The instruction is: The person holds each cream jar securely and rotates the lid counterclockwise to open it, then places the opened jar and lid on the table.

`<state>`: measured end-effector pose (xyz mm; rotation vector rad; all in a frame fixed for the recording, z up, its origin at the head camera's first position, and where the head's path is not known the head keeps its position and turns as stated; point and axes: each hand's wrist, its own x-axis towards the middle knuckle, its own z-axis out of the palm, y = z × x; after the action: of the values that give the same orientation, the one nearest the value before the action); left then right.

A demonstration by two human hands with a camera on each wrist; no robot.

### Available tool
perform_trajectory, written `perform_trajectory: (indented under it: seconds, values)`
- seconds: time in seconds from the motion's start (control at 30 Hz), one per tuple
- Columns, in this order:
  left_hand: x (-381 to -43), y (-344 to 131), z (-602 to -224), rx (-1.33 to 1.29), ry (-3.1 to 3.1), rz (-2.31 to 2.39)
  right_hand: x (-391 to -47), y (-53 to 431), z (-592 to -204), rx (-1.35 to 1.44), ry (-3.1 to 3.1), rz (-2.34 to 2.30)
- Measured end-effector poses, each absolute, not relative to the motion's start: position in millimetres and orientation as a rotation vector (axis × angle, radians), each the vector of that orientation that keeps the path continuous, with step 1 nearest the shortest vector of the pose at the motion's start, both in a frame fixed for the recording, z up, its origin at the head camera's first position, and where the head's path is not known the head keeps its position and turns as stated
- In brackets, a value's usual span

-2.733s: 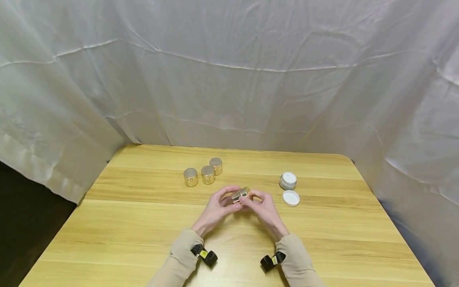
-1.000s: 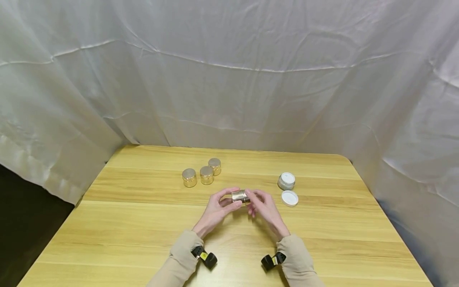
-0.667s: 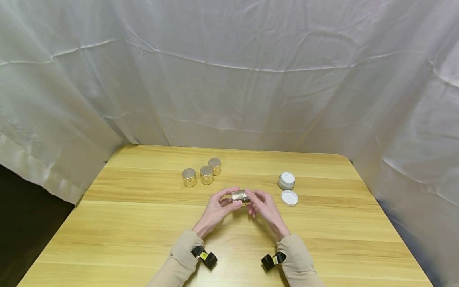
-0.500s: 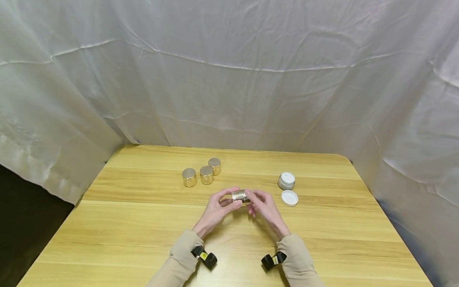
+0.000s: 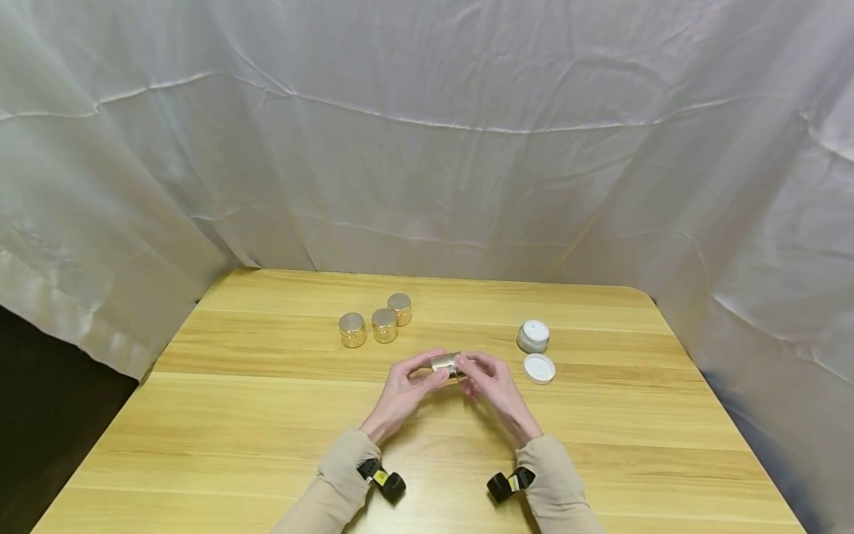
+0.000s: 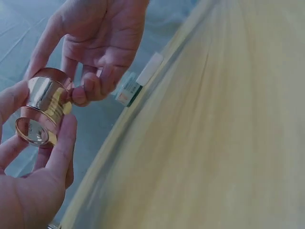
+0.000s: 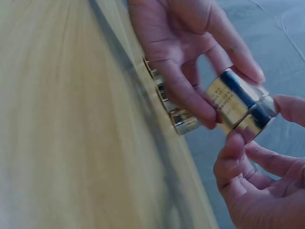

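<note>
Above the middle of the table, a small shiny gold jar (image 5: 443, 363) lies on its side between my two hands. My left hand (image 5: 400, 387) grips its left part, thumb in front and fingers behind. The right hand (image 5: 495, 387) pinches the other end between thumb and fingers. The left wrist view shows a pale label on the round end of the jar (image 6: 44, 98). Fine lettering marks the wider section of the jar (image 7: 231, 100) in the right wrist view, and a seam rings it beside the right fingertips.
Three similar gold jars (image 5: 352, 331) stand together beyond the left hand. To the right is a squat pale jar (image 5: 533, 338) with a white top, and a round white lid (image 5: 539, 368) lies just in front. A grey curtain (image 5: 427, 185) borders the wooden table (image 5: 267, 415).
The gold jar was tilted up to the right at first, then turned more level. The right thumb and fingers have shifted along its end. Both hands keep their place and the other jars have not moved.
</note>
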<state>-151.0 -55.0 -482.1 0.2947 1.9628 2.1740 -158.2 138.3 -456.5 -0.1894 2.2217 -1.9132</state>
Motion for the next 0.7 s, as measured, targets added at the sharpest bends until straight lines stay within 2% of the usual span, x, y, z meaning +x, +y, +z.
perform_trajectory:
  seconds: [0.3,0.7]
  values:
    - [-150.0,-56.2,-478.1,0.312,1.957,2.175,-159.1,139.6,-456.3,-0.219,2.174,-1.950]
    - [-149.8,-57.9,-477.2,0.315,1.966,2.178,-157.5,137.9,-453.2,-0.096,2.284,-1.903]
